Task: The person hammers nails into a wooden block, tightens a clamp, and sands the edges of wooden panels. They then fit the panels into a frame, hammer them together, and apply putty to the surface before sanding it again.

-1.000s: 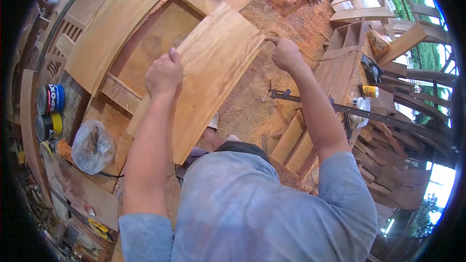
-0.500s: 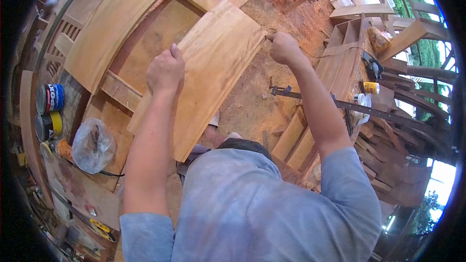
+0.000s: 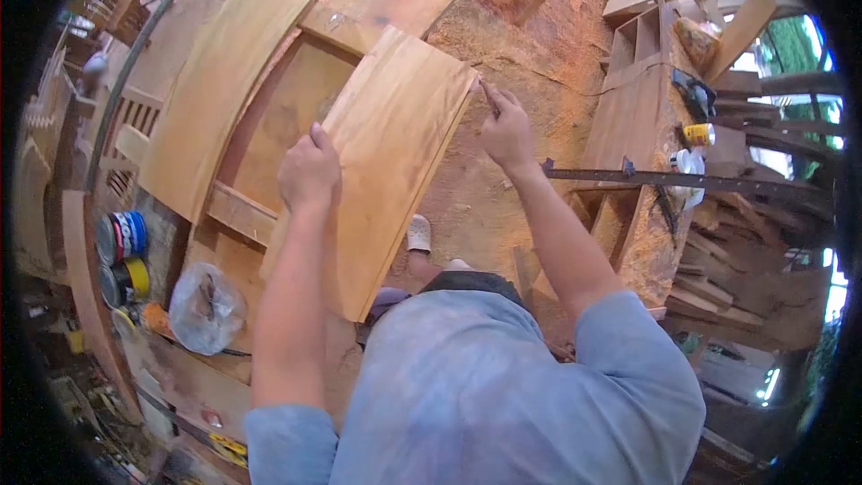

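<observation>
My left hand (image 3: 310, 166) is closed around the left edge of a pale wooden panel (image 3: 386, 144), thumb on its upper face. The panel slants from far right down toward my lap, its near end beside my leg. At its far right corner is my right hand (image 3: 506, 128), index finger stretched to the corner and the other fingers curled in. Whether those fingers pinch the panel or some small thing, I cannot make out. Under and left of the panel lies an open wooden frame (image 3: 242, 211), with a wider curved wooden panel (image 3: 220, 99) along its far side.
At left stand paint cans (image 3: 121, 235) near a clear plastic bag (image 3: 206, 310). A long bar clamp (image 3: 664, 178) crosses on the right, by a wooden case (image 3: 628, 117) and a yellow tub (image 3: 699, 135). Sawdust covers the floor (image 3: 521, 45); stacked boards (image 3: 718, 292) lie at far right.
The view has shifted, so the surroundings sit differently. My right hand has turned, its index finger now reaching up to the panel's corner. My left hand keeps its hold on the panel.
</observation>
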`<state>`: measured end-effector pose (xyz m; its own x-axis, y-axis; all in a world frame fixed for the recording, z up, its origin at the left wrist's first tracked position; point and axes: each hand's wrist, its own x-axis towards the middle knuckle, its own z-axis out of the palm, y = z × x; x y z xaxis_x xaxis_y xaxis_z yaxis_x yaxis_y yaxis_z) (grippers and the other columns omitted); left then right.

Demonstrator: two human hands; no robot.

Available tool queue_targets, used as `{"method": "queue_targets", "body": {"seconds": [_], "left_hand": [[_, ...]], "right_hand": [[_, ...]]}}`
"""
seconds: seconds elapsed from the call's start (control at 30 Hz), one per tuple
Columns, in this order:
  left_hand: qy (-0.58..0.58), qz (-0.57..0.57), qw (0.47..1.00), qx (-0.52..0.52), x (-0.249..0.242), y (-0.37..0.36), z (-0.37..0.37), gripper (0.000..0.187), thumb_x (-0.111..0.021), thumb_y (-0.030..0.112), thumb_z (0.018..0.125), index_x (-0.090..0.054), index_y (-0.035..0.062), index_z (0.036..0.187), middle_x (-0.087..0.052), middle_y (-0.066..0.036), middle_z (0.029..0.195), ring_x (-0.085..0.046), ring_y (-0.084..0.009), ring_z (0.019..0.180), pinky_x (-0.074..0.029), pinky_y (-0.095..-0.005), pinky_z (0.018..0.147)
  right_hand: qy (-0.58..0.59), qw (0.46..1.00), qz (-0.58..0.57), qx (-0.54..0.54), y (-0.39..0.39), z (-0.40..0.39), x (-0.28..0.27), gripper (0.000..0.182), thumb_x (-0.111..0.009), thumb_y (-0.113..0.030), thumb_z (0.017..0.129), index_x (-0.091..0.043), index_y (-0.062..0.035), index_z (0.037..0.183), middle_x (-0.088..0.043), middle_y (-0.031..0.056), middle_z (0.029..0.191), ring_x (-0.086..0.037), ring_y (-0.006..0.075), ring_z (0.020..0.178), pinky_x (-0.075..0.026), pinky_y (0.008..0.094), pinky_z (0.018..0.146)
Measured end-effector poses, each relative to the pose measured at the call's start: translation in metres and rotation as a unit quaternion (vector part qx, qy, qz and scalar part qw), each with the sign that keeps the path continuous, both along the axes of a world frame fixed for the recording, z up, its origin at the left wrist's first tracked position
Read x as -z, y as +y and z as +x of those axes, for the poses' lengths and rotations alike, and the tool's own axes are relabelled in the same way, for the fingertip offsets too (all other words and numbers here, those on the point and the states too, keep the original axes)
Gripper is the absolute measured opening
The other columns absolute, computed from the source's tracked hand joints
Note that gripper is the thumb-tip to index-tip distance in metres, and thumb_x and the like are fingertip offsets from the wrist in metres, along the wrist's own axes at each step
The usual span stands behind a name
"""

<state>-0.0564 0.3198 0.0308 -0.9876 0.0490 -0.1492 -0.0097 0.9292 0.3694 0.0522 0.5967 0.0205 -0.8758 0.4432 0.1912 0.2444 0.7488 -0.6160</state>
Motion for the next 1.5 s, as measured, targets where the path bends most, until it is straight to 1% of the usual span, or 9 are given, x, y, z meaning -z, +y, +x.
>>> {"method": "queue_targets", "body": {"seconds": [0.07,0.2,0.4,0.47,0.57,0.67,0.77,1.3,1.5], "left_hand": [[0.004,-0.012,1.0,0.003,-0.003,0.002,0.001,0.058,-0.029,0.041,0.099,-0.068,-0.0009,0.091,-0.068,-0.025,0.092,-0.065,-0.0417,0.09,-0.049,-0.0516,0.082],[0.01,-0.026,1.0,-0.013,-0.01,0.007,0.004,0.059,-0.028,0.04,0.099,-0.068,-0.002,0.092,-0.067,-0.027,0.092,-0.065,-0.0428,0.09,-0.049,-0.0523,0.083],[0.019,-0.037,0.999,0.003,-0.005,0.006,0.002,0.06,-0.028,0.04,0.099,-0.068,-0.0031,0.092,-0.067,-0.027,0.094,-0.064,-0.0433,0.092,-0.049,-0.0523,0.084],[0.014,-0.035,0.999,0.002,-0.005,0.005,0.0,0.06,-0.027,0.04,0.099,-0.068,-0.0032,0.093,-0.067,-0.027,0.095,-0.064,-0.0433,0.093,-0.049,-0.0522,0.084],[0.0,-0.02,1.0,-0.012,-0.01,0.007,0.003,0.061,-0.026,0.041,0.099,-0.068,-0.0029,0.093,-0.067,-0.027,0.096,-0.064,-0.0432,0.094,-0.049,-0.052,0.085],[-0.001,-0.005,1.0,-0.019,-0.007,0.005,0.004,0.061,-0.026,0.042,0.099,-0.068,-0.0024,0.093,-0.067,-0.027,0.096,-0.063,-0.0432,0.095,-0.049,-0.0519,0.085],[0.005,0.0,1.0,-0.015,-0.008,0.003,0.004,0.061,-0.027,0.042,0.098,-0.068,-0.0019,0.092,-0.067,-0.026,0.096,-0.064,-0.0434,0.095,-0.049,-0.0518,0.084],[-0.021,0.021,1.0,-0.009,-0.004,0.001,0.001,0.06,-0.027,0.043,0.098,-0.068,-0.0015,0.096,-0.066,-0.027,0.098,-0.063,-0.0427,0.097,-0.047,-0.0512,0.087],[0.007,0.014,1.0,-0.009,-0.002,0.002,0.001,0.057,-0.03,0.042,0.098,-0.069,0.0004,0.09,-0.068,-0.025,0.091,-0.066,-0.041,0.09,-0.05,-0.0505,0.082]], "right_hand": [[0.115,0.991,-0.014,0.06,-0.014,-0.008,0.021,0.05,-0.053,0.0,0.079,-0.054,0.0009,0.129,-0.055,0.0242,0.12,-0.053,0.0394,0.112,-0.045,0.0413,0.096],[0.144,0.985,0.015,0.097,-0.04,-0.011,0.049,0.054,-0.055,0.0,0.079,-0.049,0.0013,0.133,-0.054,0.0234,0.121,-0.051,0.0396,0.113,-0.042,0.0432,0.098],[0.026,0.994,0.093,0.059,-0.028,0.014,0.047,0.053,-0.057,-0.008,0.081,-0.051,-0.0023,0.132,-0.052,0.0199,0.126,-0.047,0.0418,0.116,-0.042,0.049,0.097],[-0.165,0.984,0.063,-0.006,-0.009,0.022,0.027,0.049,-0.056,-0.012,0.079,-0.058,-0.0089,0.128,-0.055,0.0175,0.125,-0.05,0.0416,0.113,-0.044,0.0475,0.095],[-0.086,0.994,0.056,0.031,0.032,0.008,0.029,0.044,-0.054,-0.011,0.076,-0.066,-0.0126,0.119,-0.062,0.0184,0.118,-0.057,0.0393,0.108,-0.047,0.044,0.093],[-0.134,0.987,-0.055,0.066,0.044,-0.019,-0.017,0.04,-0.051,-0.008,0.075,-0.069,-0.0097,0.11,-0.066,0.0215,0.107,-0.063,0.0362,0.102,-0.049,0.0397,0.092],[-0.26,0.965,-0.02,0.033,0.051,-0.044,-0.043,0.036,-0.05,-0.009,0.076,-0.068,-0.0045,0.108,-0.066,0.0241,0.103,-0.064,0.0368,0.098,-0.051,0.04,0.087],[-0.366,0.925,0.057,-0.079,0.008,-0.056,-0.083,0.027,-0.058,-0.02,0.08,-0.069,-0.0052,0.099,-0.067,0.0214,0.099,-0.064,0.0374,0.096,-0.051,0.0409,0.083],[-0.251,0.96,0.028,-0.12,-0.017,-0.037,-0.074,0.027,-0.055,-0.01,0.078,-0.069,-0.0065,0.101,-0.066,0.0238,0.099,-0.063,0.0365,0.097,-0.05,0.0414,0.083]]}}
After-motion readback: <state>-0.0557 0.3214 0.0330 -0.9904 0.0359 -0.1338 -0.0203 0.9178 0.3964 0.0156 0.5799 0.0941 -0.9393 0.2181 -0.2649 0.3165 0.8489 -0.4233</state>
